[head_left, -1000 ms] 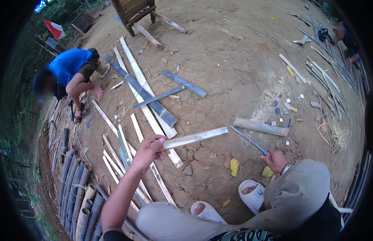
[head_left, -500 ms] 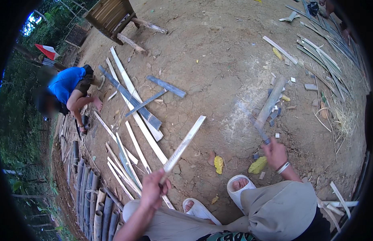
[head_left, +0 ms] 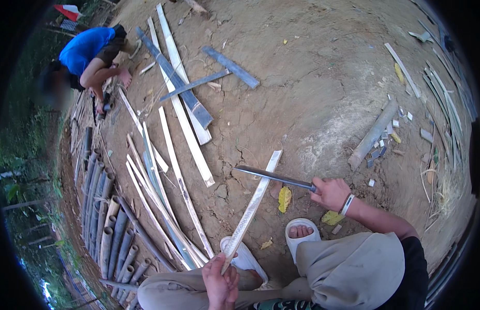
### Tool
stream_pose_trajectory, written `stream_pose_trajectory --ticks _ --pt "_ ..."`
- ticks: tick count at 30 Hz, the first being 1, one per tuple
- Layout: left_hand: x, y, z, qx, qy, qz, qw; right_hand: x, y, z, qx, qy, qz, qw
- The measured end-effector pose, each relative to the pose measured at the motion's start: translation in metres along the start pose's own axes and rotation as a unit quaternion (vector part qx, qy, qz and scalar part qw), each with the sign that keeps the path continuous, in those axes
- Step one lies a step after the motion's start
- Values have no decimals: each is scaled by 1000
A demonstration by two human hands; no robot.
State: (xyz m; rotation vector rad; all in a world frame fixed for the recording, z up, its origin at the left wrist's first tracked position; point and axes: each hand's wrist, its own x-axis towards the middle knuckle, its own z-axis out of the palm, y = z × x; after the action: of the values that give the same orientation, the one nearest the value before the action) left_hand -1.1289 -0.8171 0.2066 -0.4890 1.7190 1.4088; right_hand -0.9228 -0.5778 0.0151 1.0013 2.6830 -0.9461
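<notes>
Bare dirt ground (head_left: 312,93) lies open ahead and to the right; split bamboo slats (head_left: 162,170) crowd the left; the left hand (head_left: 221,281) grips the near end of a bamboo strip (head_left: 253,206) slanting away; the right hand (head_left: 330,194) is closed on a long knife (head_left: 271,176), blade laid across the strip's far end.

A person in a blue shirt (head_left: 85,46) is crouching beside split bamboo strips (head_left: 167,170) lying on the dirt ground (head_left: 312,88), with round bamboo poles (head_left: 103,217) lying alongside and yellow leaves (head_left: 284,199) resting nearby.
</notes>
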Motion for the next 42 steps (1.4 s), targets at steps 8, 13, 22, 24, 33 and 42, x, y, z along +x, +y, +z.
stream_pose_trajectory --ticks 8,13,22,24,33,42 --pt "25 2 -23 40 88 26 995 7 19 -8 -95 -32 25 995" --pt "27 25 -3 26 14 46 999 -13 -24 -47 -61 -134 -77 986" --pt "40 38 -10 31 -10 41 999 -14 -9 -37 -55 -102 60 991" --pt "40 36 -13 86 -18 85 993 -12 -7 -22 -48 -103 64 991" --pt "28 28 -12 330 -61 213 917 -19 -40 -26 34 -99 31 994" --pt "19 34 -9 489 -89 266 826 -15 -18 -26 -9 -76 -15 997"
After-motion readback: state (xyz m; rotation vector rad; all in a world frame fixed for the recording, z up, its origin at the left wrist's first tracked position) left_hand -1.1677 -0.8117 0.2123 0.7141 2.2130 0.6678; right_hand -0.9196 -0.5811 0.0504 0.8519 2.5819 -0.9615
